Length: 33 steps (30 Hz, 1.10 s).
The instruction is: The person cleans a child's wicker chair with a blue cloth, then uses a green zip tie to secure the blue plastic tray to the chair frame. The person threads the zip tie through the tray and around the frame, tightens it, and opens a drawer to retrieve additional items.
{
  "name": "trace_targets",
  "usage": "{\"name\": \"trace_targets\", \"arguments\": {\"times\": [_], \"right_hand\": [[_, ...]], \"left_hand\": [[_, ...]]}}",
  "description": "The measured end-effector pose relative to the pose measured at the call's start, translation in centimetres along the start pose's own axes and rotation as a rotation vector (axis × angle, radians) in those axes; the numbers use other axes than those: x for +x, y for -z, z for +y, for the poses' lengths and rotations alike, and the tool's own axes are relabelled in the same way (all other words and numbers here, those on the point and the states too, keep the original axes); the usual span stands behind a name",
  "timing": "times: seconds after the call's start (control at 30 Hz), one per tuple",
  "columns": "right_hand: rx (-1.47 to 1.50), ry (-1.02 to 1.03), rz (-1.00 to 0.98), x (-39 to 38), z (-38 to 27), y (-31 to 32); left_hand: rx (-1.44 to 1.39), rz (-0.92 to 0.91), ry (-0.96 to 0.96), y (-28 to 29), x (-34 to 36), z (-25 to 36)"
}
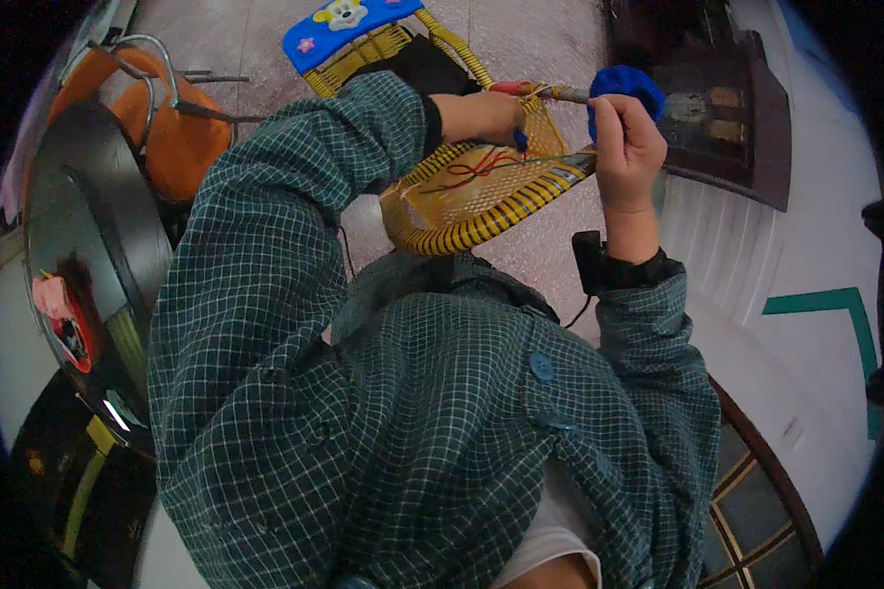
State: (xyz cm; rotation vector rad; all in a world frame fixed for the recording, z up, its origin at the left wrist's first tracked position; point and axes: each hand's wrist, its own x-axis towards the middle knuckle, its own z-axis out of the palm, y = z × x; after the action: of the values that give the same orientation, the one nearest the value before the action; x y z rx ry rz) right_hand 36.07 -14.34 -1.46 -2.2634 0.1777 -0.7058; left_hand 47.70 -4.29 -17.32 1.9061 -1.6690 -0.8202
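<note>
Closest in is the checked green shirt (403,412), filling most of the lower view. Past it, the right hand (627,147) is closed around a blue round-headed tool (627,86) just above the yellow woven chair (471,196). The left hand (481,116) is pinched on a thin stick (550,91) that runs across to the blue head, with red cord (476,167) lying on the woven seat below. The chair's blue backrest panel (349,27) has a cartoon picture and sits at the far edge. Orange tub (167,128) off to the left, dark cabinet (717,108) to the right, pale floor (805,245) open beside it.
</note>
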Motion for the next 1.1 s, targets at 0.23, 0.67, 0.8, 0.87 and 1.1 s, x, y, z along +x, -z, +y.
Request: {"name": "trace_targets", "arguments": {"times": [0.23, 0.67, 0.8, 0.87, 1.1], "right_hand": [[-0.037, 0.032, 0.023, 0.0, 0.3, 0.1], [-0.023, 0.055, 0.052, 0.0, 0.2, 0.0], [-0.031, 0.044, 0.049, 0.1, 0.1, -0.1], [-0.026, 0.046, 0.052, 0.1, -0.1, -0.1], [-0.043, 0.049, 0.044, 0.1, -0.5, -0.1]], "left_hand": [[0.024, 0.212, 0.123, 1.0, 6.2, -0.8], [-0.359, 0.256, 0.22, -2.7, 5.4, -6.2], [-0.331, 0.19, 0.065, -3.7, 1.8, -5.7], [-0.287, 0.246, -0.102, -3.5, 0.4, -5.1], [-0.029, 0.278, -0.219, -1.2, 1.3, -3.6]]}}
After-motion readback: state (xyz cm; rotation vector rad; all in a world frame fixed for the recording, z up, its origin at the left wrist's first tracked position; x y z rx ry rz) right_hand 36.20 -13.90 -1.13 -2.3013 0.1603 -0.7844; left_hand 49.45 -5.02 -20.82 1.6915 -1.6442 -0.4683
